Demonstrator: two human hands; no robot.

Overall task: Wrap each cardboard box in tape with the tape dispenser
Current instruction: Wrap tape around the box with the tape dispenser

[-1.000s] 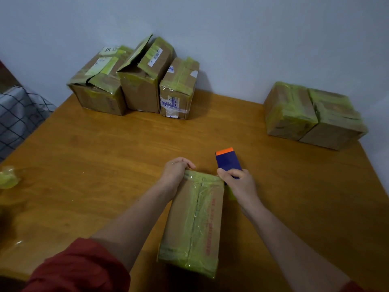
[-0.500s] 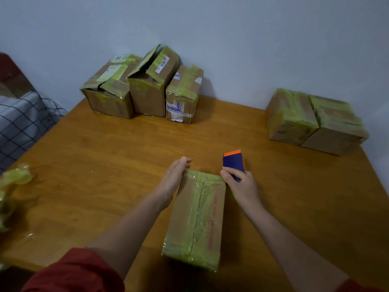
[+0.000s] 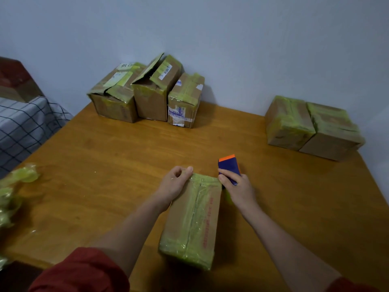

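Observation:
A cardboard box [image 3: 193, 220] wrapped in green tape lies lengthwise on the wooden table [image 3: 105, 161] in front of me. My left hand [image 3: 174, 185] sits at its far left corner, fingers and thumb curled round that corner. My right hand [image 3: 239, 189] is just beyond the box's far right corner and grips a blue tape dispenser [image 3: 229, 166] with an orange end, held just above the table. A bit of green tape shows under that hand, beside the box.
Three partly taped boxes [image 3: 151, 93] stand at the back left against the wall. Two boxes fully wrapped in green [image 3: 311, 127] sit at the back right. Crumpled green tape [image 3: 19, 182] lies at the table's left edge. A checked bed cover [image 3: 23, 127] is beyond it.
My left hand straightened beside the box half a second ago and has now curled again round the far left corner. The right hand still holds the dispenser in much the same place.

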